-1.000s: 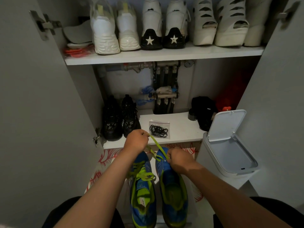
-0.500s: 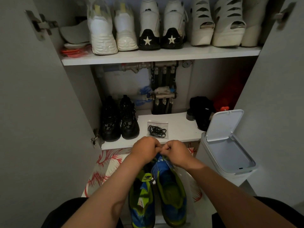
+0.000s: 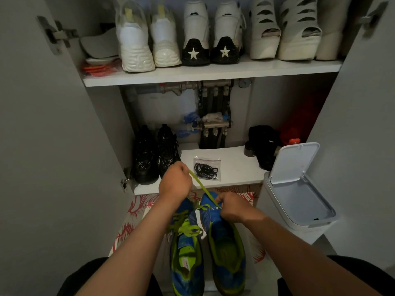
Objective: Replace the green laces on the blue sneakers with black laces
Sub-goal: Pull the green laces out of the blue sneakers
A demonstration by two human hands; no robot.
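Two blue sneakers stand side by side on the floor between my knees: the left sneaker [image 3: 186,257] still carries green lacing, the right sneaker [image 3: 224,242] shows an open green tongue. My left hand [image 3: 175,182] grips a green lace [image 3: 202,186] pulled taut up and to the left. My right hand [image 3: 233,208] pinches the lace's lower end at the toe of the right sneaker. A clear bag of black laces [image 3: 207,169] lies on the low shelf [image 3: 237,167] just beyond my hands.
An open white bin [image 3: 299,189] stands at the right. Black shoes [image 3: 154,154] sit at the left of the low shelf, a black item [image 3: 264,144] at its right. White shoes [image 3: 192,33] fill the upper shelf. Open cupboard doors flank both sides. A red-patterned mat [image 3: 132,223] lies underneath.
Half a second ago both hands were together at the toe of the right sneaker. My left hand has since drawn up and left, pulling the green lace taut.
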